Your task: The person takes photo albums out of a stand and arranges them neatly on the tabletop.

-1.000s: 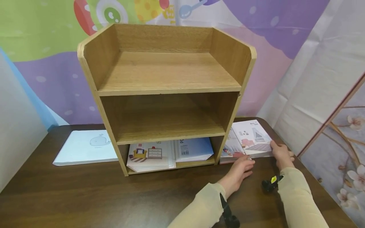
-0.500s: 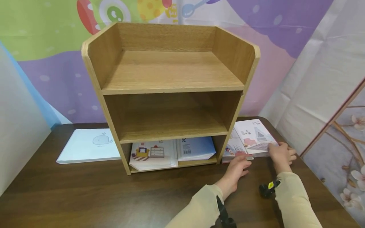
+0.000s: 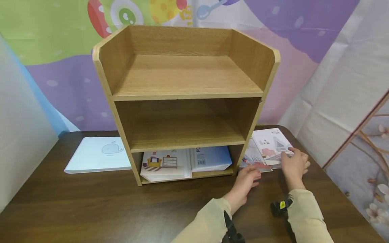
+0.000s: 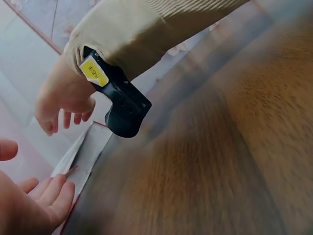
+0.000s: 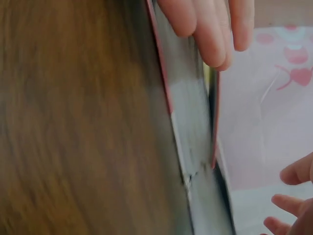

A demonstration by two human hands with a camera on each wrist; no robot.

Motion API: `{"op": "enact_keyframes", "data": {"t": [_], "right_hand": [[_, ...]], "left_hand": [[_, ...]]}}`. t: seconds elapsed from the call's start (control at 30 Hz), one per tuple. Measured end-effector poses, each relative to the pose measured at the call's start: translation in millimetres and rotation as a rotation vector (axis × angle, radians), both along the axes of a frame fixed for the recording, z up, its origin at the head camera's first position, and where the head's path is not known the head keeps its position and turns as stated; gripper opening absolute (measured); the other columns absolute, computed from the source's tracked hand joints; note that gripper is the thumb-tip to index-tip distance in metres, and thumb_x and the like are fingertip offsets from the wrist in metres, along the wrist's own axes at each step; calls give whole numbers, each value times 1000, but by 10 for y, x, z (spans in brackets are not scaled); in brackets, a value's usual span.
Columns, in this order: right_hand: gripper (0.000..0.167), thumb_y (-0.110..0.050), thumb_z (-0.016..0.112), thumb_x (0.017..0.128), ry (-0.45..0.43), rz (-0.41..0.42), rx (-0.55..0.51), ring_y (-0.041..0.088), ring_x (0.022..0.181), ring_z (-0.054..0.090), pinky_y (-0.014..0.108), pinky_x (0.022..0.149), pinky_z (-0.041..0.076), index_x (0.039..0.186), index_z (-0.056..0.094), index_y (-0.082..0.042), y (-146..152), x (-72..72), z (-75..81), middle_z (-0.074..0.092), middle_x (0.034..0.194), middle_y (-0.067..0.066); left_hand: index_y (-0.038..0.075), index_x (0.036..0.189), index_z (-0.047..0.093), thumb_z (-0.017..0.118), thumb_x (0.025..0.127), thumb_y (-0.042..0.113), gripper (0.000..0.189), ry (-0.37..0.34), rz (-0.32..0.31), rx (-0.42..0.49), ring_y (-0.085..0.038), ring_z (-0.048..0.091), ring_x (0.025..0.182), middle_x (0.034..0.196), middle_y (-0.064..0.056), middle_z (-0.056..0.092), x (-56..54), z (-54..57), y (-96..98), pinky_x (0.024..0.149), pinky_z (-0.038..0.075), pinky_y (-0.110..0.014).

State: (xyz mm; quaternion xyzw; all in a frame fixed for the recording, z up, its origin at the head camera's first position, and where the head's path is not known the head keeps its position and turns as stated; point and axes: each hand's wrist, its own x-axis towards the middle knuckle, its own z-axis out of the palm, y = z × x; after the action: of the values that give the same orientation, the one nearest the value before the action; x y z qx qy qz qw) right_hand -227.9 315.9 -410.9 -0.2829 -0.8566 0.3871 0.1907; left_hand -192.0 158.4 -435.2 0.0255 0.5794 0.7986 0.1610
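Observation:
Two picture-covered books lie at the table's right. One book (image 3: pixel 267 141) shows a pink armchair and a grey tent; a second book (image 3: pixel 251 153) is partly behind the shelf. My left hand (image 3: pixel 243 184) is at their front edge, fingers loosely extended. In the right wrist view, its fingertips reach the page edges (image 5: pixel 183 88), beside a red-edged cover (image 5: pixel 215 112) standing slightly off the pages. My right hand (image 3: pixel 294 167) overlaps the armchair book's front right corner in the head view. Its fingers look relaxed with nothing between them in both wrist views.
A wooden shelf unit (image 3: pixel 188 97) stands mid-table. Its bottom compartment holds a furniture-picture book (image 3: pixel 167 165) and a blue book (image 3: pixel 210 159). A pale blue whale-cover book (image 3: pixel 100 153) lies to the left. The brown table (image 3: pixel 100 206) ends near a flowered panel (image 3: pixel 373 162) at right.
My right hand has shifted left, in over the book's front corner. My left hand has drawn slightly left, and a reddish cover corner shows more beside its fingers. The view has turned slightly left.

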Motion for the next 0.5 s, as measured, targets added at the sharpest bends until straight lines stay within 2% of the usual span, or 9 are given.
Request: {"op": "enact_keyframes", "data": {"t": [0.17, 0.3, 0.4, 0.5], "right_hand": [[38, -12, 41, 86, 56, 32, 81, 49, 114, 35, 59, 90, 23, 120, 54, 1, -72, 32, 63, 44, 126, 29], [33, -11, 42, 88, 103, 62, 54, 38, 101, 51, 46, 81, 35, 115, 58, 1, -174, 86, 65, 57, 112, 25], [31, -13, 44, 90, 110, 72, 3, 31, 93, 54, 35, 72, 38, 114, 59, 1, -241, 119, 45, 60, 107, 24], [31, -16, 44, 91, 106, 63, -15, 29, 91, 53, 32, 70, 36, 113, 59, -1, -285, 142, 26, 60, 105, 23]], "left_hand": [[-6, 108, 58, 54, 80, 5, 29, 29, -1, -81, -27, 63, 85, 97, -15, 63, 30, 29, -67, 73, 52, -33], [-5, 100, 60, 56, 81, 4, 22, 72, -11, -161, -22, 63, 75, 89, -13, 64, 84, 20, -141, 65, 50, -26], [-5, 98, 61, 57, 81, 4, 20, 114, -25, -208, -19, 62, 73, 88, -15, 65, 123, 29, -202, 61, 48, -22], [-5, 97, 62, 56, 82, 5, 19, 142, -30, -230, -14, 61, 70, 88, -16, 65, 143, 50, -264, 61, 47, -21]]}}
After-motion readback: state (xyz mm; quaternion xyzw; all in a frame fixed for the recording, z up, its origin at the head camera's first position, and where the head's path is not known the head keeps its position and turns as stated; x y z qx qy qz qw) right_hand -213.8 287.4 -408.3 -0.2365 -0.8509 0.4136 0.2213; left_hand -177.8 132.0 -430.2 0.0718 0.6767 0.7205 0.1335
